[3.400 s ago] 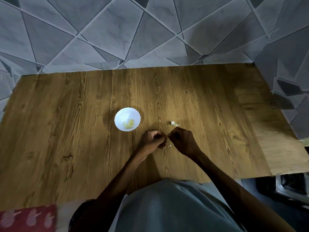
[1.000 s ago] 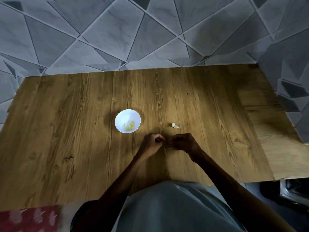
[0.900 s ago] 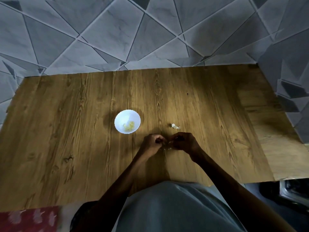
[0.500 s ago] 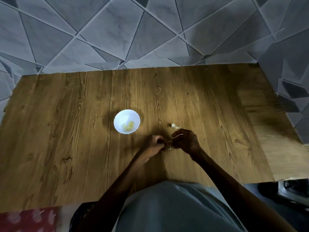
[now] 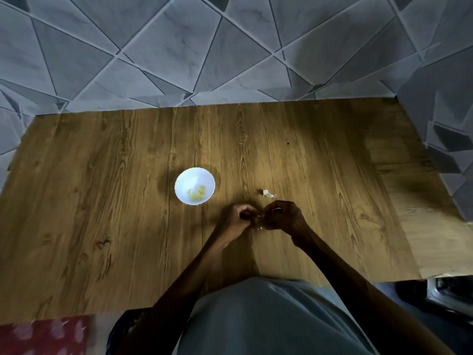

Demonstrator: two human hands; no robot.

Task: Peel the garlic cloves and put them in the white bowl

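A person peels garlic at a wooden table (image 5: 102,201), just below the centre of the frame. The left hand (image 5: 236,217) and right hand (image 5: 284,216) meet fingertip to fingertip, fingers of both curled in a pinch on a garlic clove (image 5: 258,226), of which only a pale sliver shows between them. The white bowl (image 5: 183,179) stands near, up and to the left of the hands, with yellowish peeled garlic (image 5: 197,197) in its bottom. A pale scrap (image 5: 268,193), skin or clove, too small to tell, lies just above the right hand. The risk, by the look of it: the small, slippery clove could shoot from the pinch if squeezed hard, or shreds of skin could ride along into the bowl.
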